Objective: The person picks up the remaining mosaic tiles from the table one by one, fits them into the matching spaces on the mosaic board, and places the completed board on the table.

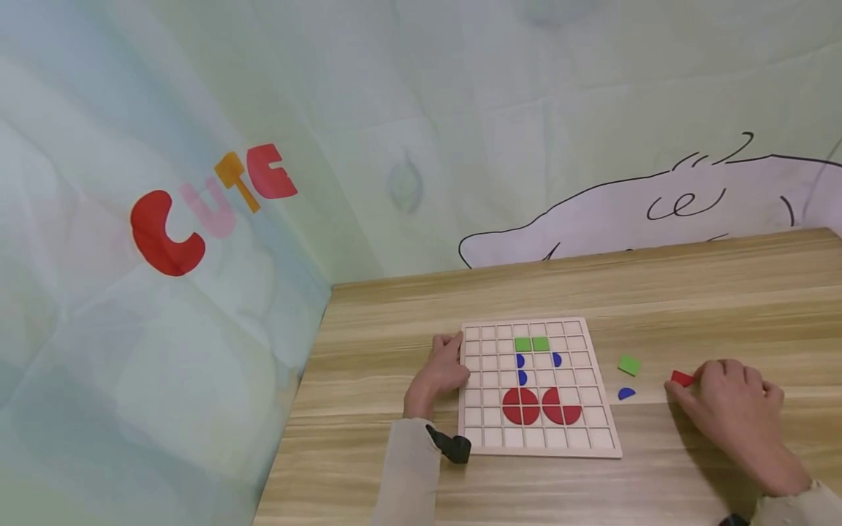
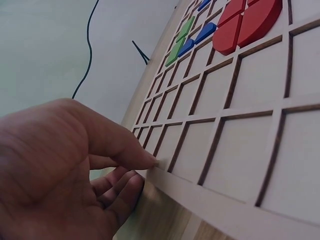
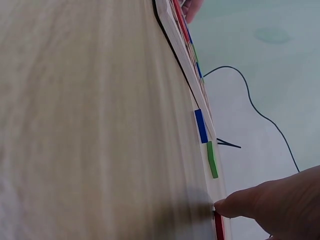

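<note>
A pale wooden grid board (image 1: 493, 418) lies on the table, carrying two green squares (image 1: 531, 344), three blue half-circles (image 1: 522, 378) and several red quarter-circles (image 1: 521, 406). One red group forms a full circle; the other has a gap at its upper right. My left hand (image 1: 442, 369) holds the board's left edge, the thumb at the rim in the left wrist view and the other fingers curled beside it. To the right of the board, my right hand (image 1: 735, 402) pinches a red piece (image 1: 682, 378) at the tabletop, its outline partly hidden by the fingers.
Between the board and my right hand lie a loose green square (image 1: 629, 365) and a blue half-circle (image 1: 627, 394). The wood-grain table (image 1: 388, 307) ends at a printed cloth backdrop (image 1: 395, 131) behind and to the left. A black strap (image 1: 450, 444) circles the left wrist.
</note>
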Demonstrator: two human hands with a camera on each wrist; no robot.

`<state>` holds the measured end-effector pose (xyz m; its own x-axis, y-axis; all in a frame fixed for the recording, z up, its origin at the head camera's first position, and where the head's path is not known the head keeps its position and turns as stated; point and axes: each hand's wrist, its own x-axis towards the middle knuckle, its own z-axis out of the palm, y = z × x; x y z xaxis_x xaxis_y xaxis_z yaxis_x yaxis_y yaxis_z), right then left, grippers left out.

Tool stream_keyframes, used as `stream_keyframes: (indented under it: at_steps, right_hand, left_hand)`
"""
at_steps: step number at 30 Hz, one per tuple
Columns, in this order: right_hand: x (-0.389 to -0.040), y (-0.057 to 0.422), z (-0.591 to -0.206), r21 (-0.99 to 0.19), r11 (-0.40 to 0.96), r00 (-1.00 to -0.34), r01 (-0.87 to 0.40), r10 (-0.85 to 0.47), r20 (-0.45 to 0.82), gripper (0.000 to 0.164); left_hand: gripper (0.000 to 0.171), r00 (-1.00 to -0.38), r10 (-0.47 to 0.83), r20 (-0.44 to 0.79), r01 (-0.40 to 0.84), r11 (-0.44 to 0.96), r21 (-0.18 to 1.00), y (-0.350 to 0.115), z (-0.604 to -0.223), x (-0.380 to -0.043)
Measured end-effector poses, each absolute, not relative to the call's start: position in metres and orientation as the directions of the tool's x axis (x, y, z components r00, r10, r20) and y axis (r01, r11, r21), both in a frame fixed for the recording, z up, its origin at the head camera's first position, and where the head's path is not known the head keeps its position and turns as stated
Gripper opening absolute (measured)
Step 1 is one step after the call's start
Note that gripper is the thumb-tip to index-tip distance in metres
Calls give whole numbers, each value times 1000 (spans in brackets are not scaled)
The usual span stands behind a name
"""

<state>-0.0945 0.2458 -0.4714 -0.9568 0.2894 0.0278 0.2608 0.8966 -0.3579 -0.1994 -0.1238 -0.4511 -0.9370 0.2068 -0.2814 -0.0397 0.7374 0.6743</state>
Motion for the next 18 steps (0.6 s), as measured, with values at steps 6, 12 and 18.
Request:
stream_keyframes:
  at_steps: [6,12,18]
  right_hand:
    - [-94,244,-471,-362,900,-960,243,277,44,46]
    - [-93,243,-472,-382,902,-961,203,257,97,41]
    - [-94,243,-474,-401,900,-962,173,241,126,42]
  left_hand:
    - [77,-938,210,-277,-33,740,672,-124,-451,-199]
    - [78,-937,207,-283,-43,732,680,-124,-451,-198]
    - [79,-938,202,-283,-48,730,681,-124,-451,-198]
